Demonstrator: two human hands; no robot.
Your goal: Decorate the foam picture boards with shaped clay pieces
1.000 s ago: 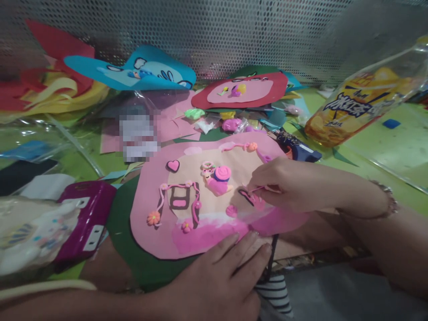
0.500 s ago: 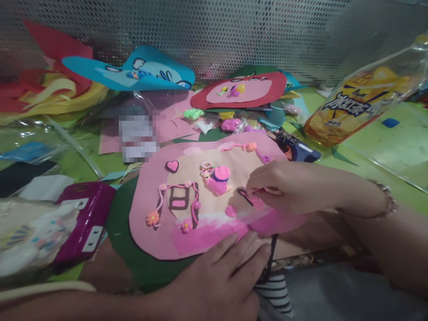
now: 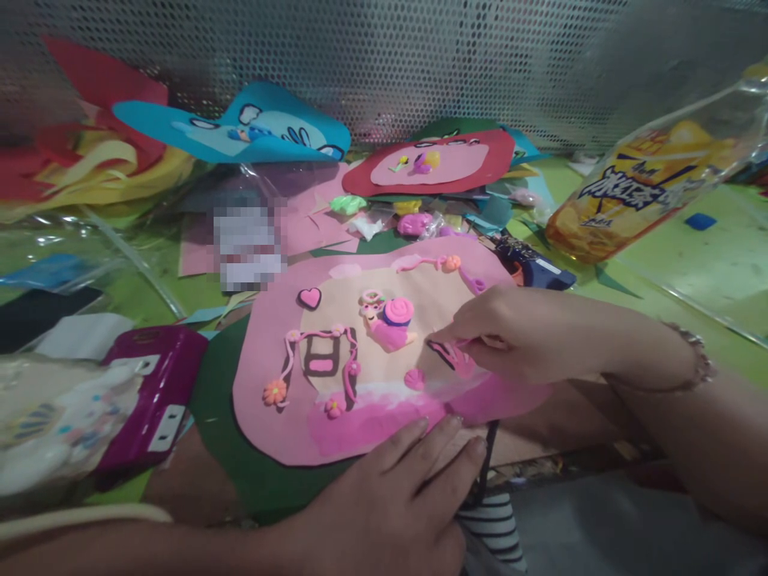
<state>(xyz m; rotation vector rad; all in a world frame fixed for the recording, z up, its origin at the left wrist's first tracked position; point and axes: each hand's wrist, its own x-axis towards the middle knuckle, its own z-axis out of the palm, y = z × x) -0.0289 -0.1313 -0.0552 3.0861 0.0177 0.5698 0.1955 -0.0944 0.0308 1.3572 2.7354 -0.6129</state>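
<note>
A pink paper sheet (image 3: 264, 424) with a beige middle and clay decorations lies before me. My left hand (image 3: 402, 496) rests flat on its near edge, fingers apart, holding nothing. Over the sheet's right side, my right hand (image 3: 504, 336) is mostly curled, its index finger stretched down to a black-outlined pink clay piece (image 3: 459, 358). Whether the curled fingers pinch anything is hidden. A clay snail (image 3: 390, 324) with a pink spiral shell sits mid-sheet, a pink clay shell (image 3: 414, 378) below it. A pink clay heart (image 3: 310, 298) and an orange clay flower (image 3: 274, 392) are further left.
Dark green paper (image 3: 219, 432) lies under the sheet. On the left is a purple case (image 3: 153, 392). Clay lumps (image 3: 414, 224), a red paper picture (image 3: 360, 176) and a blue one (image 3: 156, 132) lie behind. A drink bottle (image 3: 648, 184) leans at the right.
My right index finger has straightened and its tip has shifted slightly left and down onto the black-outlined pink clay piece. My left hand has stayed in place.
</note>
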